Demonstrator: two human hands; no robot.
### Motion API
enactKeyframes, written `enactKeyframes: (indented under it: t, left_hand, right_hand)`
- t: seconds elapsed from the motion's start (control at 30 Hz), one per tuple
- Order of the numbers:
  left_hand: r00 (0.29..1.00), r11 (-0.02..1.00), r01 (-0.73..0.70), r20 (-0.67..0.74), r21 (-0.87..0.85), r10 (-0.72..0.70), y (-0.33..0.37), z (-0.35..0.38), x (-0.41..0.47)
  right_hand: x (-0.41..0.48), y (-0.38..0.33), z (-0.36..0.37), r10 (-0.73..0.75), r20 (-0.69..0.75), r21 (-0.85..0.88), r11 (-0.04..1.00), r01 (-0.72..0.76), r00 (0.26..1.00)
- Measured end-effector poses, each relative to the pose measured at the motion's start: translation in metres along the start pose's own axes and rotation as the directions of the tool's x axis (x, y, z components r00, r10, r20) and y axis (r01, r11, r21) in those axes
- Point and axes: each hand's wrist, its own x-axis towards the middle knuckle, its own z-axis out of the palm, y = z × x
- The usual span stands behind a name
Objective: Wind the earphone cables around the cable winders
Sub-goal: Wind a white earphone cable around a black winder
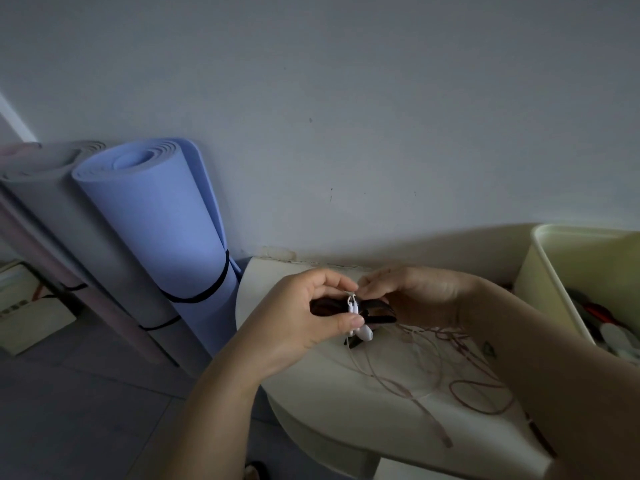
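Winding looks barely begun at the cream table (329,410)

Above its far end, the left hand (298,313) clamps thumb and fingers on a dark cable winder (379,311) and white earbuds (364,333). The right hand (412,296) pinches cable at the winder's top. Most of the earphone cable (388,379) lies loose on the tabletop, seemingly unwound.

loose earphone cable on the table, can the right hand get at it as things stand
Probably yes: the loose cable lies uncovered on the table just below the right hand. That hand now holds the cable winder, so it must release first.
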Motion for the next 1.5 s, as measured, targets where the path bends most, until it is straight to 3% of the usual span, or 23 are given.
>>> enactKeyframes:
  t: [0.13,0.4,0.5,0.57,0.63,0.73,0.83,0.97,1.07,1.13,1.33,1.5]
  left_hand:
    - [0.998,0.995,-0.055,-0.019,0.083,0.057,0.001,0.004,-0.002]
    - [0.985,0.993,-0.114,-0.127,0.005,0.114,0.001,0.003,0.003]
    - [0.977,0.993,-0.107,-0.190,-0.055,0.095,-0.001,0.000,0.006]
    - [0.970,0.991,-0.092,-0.232,-0.099,0.067,-0.002,-0.002,0.007]
    - [0.957,0.986,-0.074,-0.289,-0.150,0.028,-0.004,-0.004,0.009]
    - [0.937,0.983,-0.039,-0.349,-0.177,-0.025,-0.007,-0.007,0.011]
    - [0.908,0.969,-0.005,-0.407,-0.247,-0.099,-0.014,-0.010,0.015]
    - [0.855,0.876,-0.023,-0.463,-0.483,-0.233,-0.020,-0.012,0.021]
    - [0.846,0.814,-0.039,-0.453,-0.579,-0.282,-0.017,-0.007,0.023]
    - [0.861,0.788,-0.041,-0.422,-0.614,-0.284,-0.012,-0.001,0.022]
    - [0.869,0.698,-0.086,-0.396,-0.710,-0.296,-0.007,0.010,0.020]
    - [0.896,0.632,-0.081,-0.334,-0.771,-0.293,-0.011,0.011,0.023]
  right_hand:
    - [0.002,0.006,-0.005,0.054,0.038,0.041,0.998,-0.055,0.998]
    - [0.016,0.018,0.002,0.063,-0.048,0.397,0.917,-0.039,0.997]
    - [0.027,0.022,0.007,0.080,-0.195,0.363,0.932,-0.004,0.977]
    - [0.033,0.022,0.009,0.007,-0.321,0.222,0.973,0.068,0.947]
    - [0.033,0.018,0.014,-0.156,-0.520,-0.101,0.987,0.121,0.840]
    - [0.030,0.009,0.022,-0.391,-0.669,-0.514,0.858,-0.014,0.633]
    - [0.026,0.007,0.029,-0.468,-0.683,-0.608,0.790,-0.082,0.561]
    - [0.018,0.001,0.046,-0.571,-0.718,-0.536,0.818,0.207,0.398]
    - [0.023,-0.004,0.059,-0.538,-0.685,-0.402,0.841,0.361,0.491]
    - [0.028,-0.002,0.064,-0.486,-0.677,-0.325,0.871,0.368,0.553]
    - [0.034,-0.003,0.065,-0.384,-0.717,-0.125,0.892,0.436,0.581]
    - [0.032,-0.007,0.057,-0.217,-0.657,0.189,0.880,0.436,0.722]
